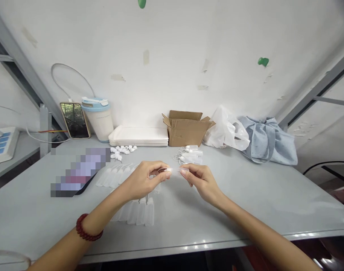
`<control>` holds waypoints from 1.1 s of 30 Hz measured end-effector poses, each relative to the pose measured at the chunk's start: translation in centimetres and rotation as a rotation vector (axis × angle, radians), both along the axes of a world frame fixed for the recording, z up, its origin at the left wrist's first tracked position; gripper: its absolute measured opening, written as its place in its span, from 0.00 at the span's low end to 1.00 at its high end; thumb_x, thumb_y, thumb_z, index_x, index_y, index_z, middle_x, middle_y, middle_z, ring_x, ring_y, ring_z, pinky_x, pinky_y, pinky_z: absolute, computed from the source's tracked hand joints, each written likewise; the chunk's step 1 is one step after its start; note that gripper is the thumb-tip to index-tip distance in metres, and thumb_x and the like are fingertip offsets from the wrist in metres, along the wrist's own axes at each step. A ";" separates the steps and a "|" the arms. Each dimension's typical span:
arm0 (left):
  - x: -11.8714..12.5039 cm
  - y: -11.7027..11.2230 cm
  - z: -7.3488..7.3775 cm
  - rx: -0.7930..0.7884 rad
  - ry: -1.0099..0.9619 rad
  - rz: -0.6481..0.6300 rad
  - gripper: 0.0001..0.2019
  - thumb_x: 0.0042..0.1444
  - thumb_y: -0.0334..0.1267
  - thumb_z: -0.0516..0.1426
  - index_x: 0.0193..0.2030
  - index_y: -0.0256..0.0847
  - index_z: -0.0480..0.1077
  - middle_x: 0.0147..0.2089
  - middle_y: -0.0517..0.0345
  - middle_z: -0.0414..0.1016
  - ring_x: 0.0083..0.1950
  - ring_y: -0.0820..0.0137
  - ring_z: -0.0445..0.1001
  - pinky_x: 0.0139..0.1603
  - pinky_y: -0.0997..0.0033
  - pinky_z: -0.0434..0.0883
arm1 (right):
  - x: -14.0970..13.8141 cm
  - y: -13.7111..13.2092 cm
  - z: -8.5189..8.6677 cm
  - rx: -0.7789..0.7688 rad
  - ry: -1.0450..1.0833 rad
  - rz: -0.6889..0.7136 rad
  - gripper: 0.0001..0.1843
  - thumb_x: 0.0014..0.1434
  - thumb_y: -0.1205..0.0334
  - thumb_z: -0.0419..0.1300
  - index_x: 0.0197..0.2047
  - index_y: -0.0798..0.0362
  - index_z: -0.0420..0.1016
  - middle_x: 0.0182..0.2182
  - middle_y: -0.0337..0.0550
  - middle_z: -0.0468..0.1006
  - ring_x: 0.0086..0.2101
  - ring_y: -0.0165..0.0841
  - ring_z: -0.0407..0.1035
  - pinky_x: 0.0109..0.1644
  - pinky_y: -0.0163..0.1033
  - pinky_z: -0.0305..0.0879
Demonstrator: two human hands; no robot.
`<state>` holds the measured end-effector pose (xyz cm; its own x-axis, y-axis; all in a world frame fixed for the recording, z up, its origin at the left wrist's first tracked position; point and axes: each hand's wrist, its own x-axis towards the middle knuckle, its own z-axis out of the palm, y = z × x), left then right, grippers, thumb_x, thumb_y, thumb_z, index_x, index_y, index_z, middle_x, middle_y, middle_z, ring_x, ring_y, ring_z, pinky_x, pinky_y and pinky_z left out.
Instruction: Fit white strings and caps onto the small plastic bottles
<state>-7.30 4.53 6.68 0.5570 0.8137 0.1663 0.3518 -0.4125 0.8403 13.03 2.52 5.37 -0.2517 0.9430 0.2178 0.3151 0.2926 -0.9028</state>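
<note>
Thumb and fingers of my left hand (145, 180) pinch a small white cap (169, 170) with a thin strap or loop. Facing it, my right hand (203, 182) grips a small translucent plastic bottle (176, 170), its end against or very near the cap; whether they are joined I cannot tell. Several translucent bottles lie in a row (140, 212) below my left wrist. Another row of bottles (111, 177) is partly covered by my left hand. Beyond my right hand lies a pile of capped bottles (193, 154) with thin loops. Loose white caps (122, 150) sit farther back.
Along the wall stand a phone (75, 119), a tumbler (100, 120), a stack of white trays or boxes (140, 136), an open cardboard box (187, 131), a white plastic bag (225, 130) and a blue cloth bag (282, 143). A blurred-out device (83, 171) lies left on the grey table (217, 226).
</note>
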 end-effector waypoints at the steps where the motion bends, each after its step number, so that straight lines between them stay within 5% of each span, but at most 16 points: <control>1: 0.0 0.0 -0.1 0.028 0.020 0.006 0.11 0.58 0.42 0.52 0.33 0.39 0.71 0.30 0.60 0.71 0.33 0.72 0.68 0.34 0.75 0.65 | 0.0 0.1 0.0 -0.073 0.047 0.010 0.15 0.59 0.53 0.55 0.28 0.55 0.73 0.17 0.33 0.58 0.20 0.25 0.53 0.25 0.33 0.50; 4: 0.2 0.0 -0.2 0.063 0.054 0.013 0.11 0.58 0.41 0.51 0.34 0.39 0.72 0.31 0.60 0.72 0.33 0.71 0.69 0.35 0.74 0.65 | 0.1 0.4 0.1 -0.203 0.158 0.052 0.18 0.56 0.52 0.57 0.20 0.55 0.66 0.16 0.32 0.56 0.19 0.25 0.51 0.24 0.34 0.49; 8: 0.2 0.5 -0.2 0.067 0.070 0.041 0.14 0.59 0.45 0.51 0.38 0.41 0.73 0.37 0.57 0.76 0.38 0.68 0.72 0.37 0.73 0.67 | 0.4 1.0 0.2 -0.182 0.167 0.036 0.19 0.56 0.51 0.57 0.20 0.55 0.65 0.17 0.34 0.59 0.20 0.25 0.53 0.25 0.34 0.50; 13: -2.0 2.8 -0.8 0.218 0.242 0.340 0.18 0.57 0.42 0.49 0.50 0.37 0.68 0.46 0.50 0.76 0.46 0.63 0.73 0.43 0.67 0.69 | 2.5 3.6 -0.6 0.051 0.085 -0.254 0.18 0.57 0.49 0.54 0.31 0.56 0.74 0.23 0.39 0.69 0.23 0.28 0.59 0.27 0.35 0.56; 19: -6.5 5.7 -0.8 0.374 0.665 0.643 0.18 0.57 0.35 0.45 0.45 0.35 0.73 0.47 0.44 0.77 0.50 0.54 0.72 0.48 0.60 0.66 | 6.1 7.5 -3.3 0.420 -0.421 -0.459 0.20 0.61 0.54 0.49 0.47 0.57 0.74 0.31 0.47 0.75 0.31 0.36 0.67 0.38 0.43 0.64; 25: -8.6 6.1 -0.5 0.285 0.840 0.685 0.16 0.54 0.32 0.46 0.38 0.37 0.76 0.39 0.43 0.79 0.44 0.50 0.74 0.41 0.60 0.67 | 6.8 8.6 -5.0 0.521 -0.579 -0.395 0.17 0.60 0.60 0.50 0.46 0.55 0.76 0.37 0.51 0.74 0.41 0.43 0.64 0.46 0.49 0.63; 33: -9.2 7.0 -2.7 0.274 0.878 0.644 0.22 0.45 0.26 0.50 0.46 0.35 0.75 0.48 0.42 0.76 0.51 0.51 0.72 0.48 0.61 0.67 | 5.0 6.8 -3.9 0.695 -0.605 -0.351 0.17 0.62 0.60 0.49 0.52 0.55 0.69 0.44 0.55 0.68 0.44 0.45 0.61 0.48 0.54 0.61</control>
<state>-16.50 11.56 4.03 0.0578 0.9884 0.1403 0.9918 -0.0729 0.1053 18.03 9.37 1.51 -0.2334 0.6963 0.6788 0.8378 0.4983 -0.2232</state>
